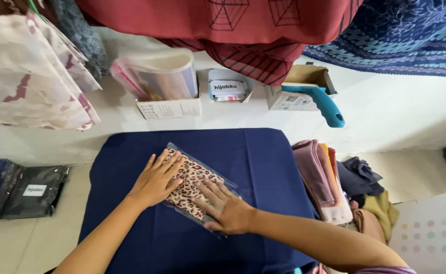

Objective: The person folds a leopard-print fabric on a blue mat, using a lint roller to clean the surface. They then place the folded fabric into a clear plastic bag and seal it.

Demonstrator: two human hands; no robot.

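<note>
both hands lie flat on a clear plastic bag with leopard-print cloth inside it, at the centre of the frame, on a dark blue cloth spread over the counter. the left hand presses the upper left end of the bag, its fingers spread and released, gripping nothing. the right hand presses the lower right end, fingers likewise stretched out flat, palm down, holding nothing

the bag sits at a slant, and its far edge shows a glossy fold standing free of the print inside. judging from this, air trapped in the bag could puff back once the palms ease, leaving the pack lumpy. slick plastic on smooth blue cloth may also skid if one palm pushes harder than the other, and the blue cloth itself could ruck up under the push. if the open end of the bag is not pinned, and i cannot tell which end that is, the folded print could creep out or bunch at one corner

just right of the blue cloth lies a pile of folded cloths in pink, yellow and olive, close enough that a sliding bag or the right forearm could knock it. at the far edge stand a small box of bags, a tray of cards and a box with a blue-handled tool, well apart from the hands. black packets rest at the left edge
</note>
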